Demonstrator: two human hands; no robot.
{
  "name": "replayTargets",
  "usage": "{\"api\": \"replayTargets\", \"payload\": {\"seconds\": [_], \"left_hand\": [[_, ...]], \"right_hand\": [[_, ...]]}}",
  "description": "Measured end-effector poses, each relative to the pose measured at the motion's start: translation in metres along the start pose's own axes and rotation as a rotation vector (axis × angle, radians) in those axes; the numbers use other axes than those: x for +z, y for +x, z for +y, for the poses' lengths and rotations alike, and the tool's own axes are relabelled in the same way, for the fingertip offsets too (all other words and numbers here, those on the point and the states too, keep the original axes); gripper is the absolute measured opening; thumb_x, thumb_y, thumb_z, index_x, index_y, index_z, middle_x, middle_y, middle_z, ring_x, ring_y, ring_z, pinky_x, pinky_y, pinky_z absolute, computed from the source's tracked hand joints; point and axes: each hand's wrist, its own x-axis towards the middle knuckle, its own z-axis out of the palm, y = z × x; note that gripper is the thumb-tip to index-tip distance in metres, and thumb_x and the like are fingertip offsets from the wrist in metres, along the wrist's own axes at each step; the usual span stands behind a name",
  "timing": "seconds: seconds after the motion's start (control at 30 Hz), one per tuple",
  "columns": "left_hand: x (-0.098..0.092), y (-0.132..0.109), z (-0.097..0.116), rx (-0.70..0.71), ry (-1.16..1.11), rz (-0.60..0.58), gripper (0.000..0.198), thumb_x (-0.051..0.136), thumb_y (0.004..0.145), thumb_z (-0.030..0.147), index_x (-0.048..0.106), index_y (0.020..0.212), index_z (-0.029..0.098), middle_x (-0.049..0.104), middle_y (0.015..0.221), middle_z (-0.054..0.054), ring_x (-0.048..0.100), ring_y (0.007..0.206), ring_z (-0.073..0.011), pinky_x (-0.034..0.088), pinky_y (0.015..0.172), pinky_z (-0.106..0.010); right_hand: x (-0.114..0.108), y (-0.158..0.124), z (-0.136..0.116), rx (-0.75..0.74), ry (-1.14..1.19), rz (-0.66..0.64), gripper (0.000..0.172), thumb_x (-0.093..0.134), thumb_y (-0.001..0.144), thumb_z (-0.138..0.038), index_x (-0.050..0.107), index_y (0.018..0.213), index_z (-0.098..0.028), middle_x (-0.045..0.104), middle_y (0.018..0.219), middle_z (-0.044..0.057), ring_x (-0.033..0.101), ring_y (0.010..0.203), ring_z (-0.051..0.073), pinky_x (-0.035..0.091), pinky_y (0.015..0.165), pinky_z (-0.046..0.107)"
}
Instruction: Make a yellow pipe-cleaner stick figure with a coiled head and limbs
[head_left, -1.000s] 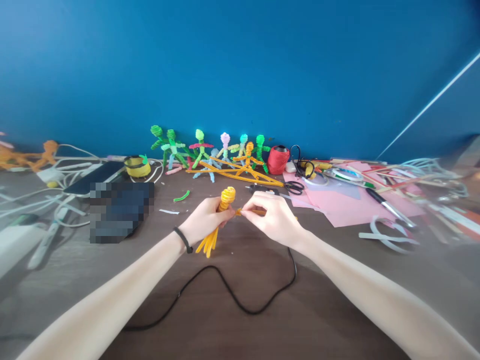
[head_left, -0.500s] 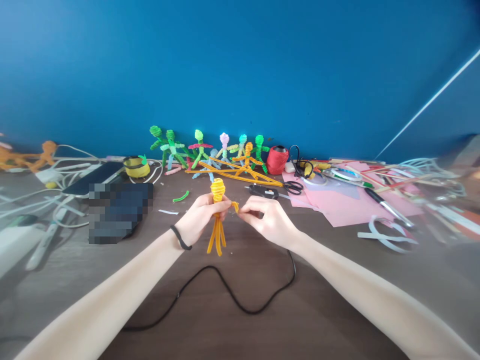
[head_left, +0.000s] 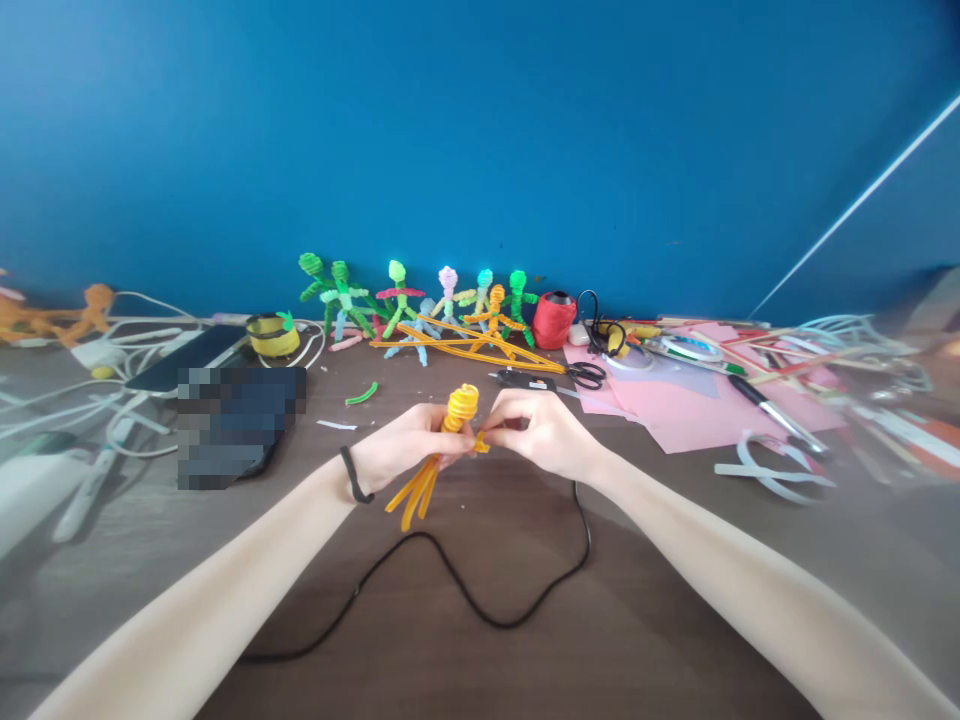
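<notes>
My left hand pinches a yellow-orange pipe cleaner figure just below its coiled head. Loose pipe cleaner strands hang from it, slanting down to the left. On the figure's right side a short pipe cleaner arm sticks out, bent and twisted. The closed fingertips of my right hand are on the end of that arm. My fingers partly hide the figure's middle.
Along the blue wall stand several finished pipe cleaner figures. Orange pipe cleaners, scissors and a glue gun lie behind my hands. A black cord curves in front. Pink paper is right, a phone left.
The figure has shifted right and slightly down, and now tilts with its strands swung left. My hands are closer together, the right fingers nearer to the figure's body.
</notes>
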Motion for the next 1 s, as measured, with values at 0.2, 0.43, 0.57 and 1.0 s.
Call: {"api": "replayTargets", "payload": {"seconds": [0.2,0.43,0.57,1.0], "left_hand": [[0.002,0.004,-0.004,-0.028,0.102,0.122,0.015,0.054,0.069,0.028,0.051,0.061,0.015,0.040,0.045,0.005,0.035,0.044,-0.0074,0.025,0.046,-0.023],[0.006,0.005,-0.008,-0.027,0.199,0.284,0.019,0.054,0.067,0.032,0.051,0.062,0.015,0.044,0.047,0.004,0.039,0.045,-0.0092,0.029,0.046,-0.023],[0.008,0.005,-0.007,-0.006,0.185,0.361,0.017,0.054,0.067,0.029,0.049,0.060,0.015,0.044,0.047,0.005,0.040,0.045,-0.0092,0.029,0.047,-0.023],[0.009,0.006,-0.008,0.111,-0.076,0.424,0.019,0.051,0.073,0.028,0.044,0.060,0.015,0.039,0.051,0.005,0.036,0.050,-0.0076,0.029,0.053,-0.023]], "right_hand": [[-0.005,0.001,-0.003,0.095,-0.086,0.045,0.005,0.060,0.069,-0.014,0.063,0.064,-0.015,0.056,0.064,-0.001,0.051,0.060,0.009,0.039,0.056,0.021],[-0.002,0.000,-0.011,0.178,-0.010,0.048,0.006,0.059,0.069,-0.018,0.061,0.065,-0.015,0.060,0.064,0.000,0.054,0.060,0.010,0.041,0.055,0.022],[0.002,-0.002,-0.014,0.195,0.048,0.078,0.007,0.059,0.070,-0.020,0.061,0.065,-0.015,0.060,0.065,0.000,0.054,0.060,0.010,0.042,0.055,0.022],[0.016,-0.004,-0.010,0.146,0.162,0.095,0.009,0.056,0.074,-0.020,0.063,0.072,-0.016,0.055,0.072,0.001,0.054,0.065,0.011,0.043,0.059,0.023]]}}
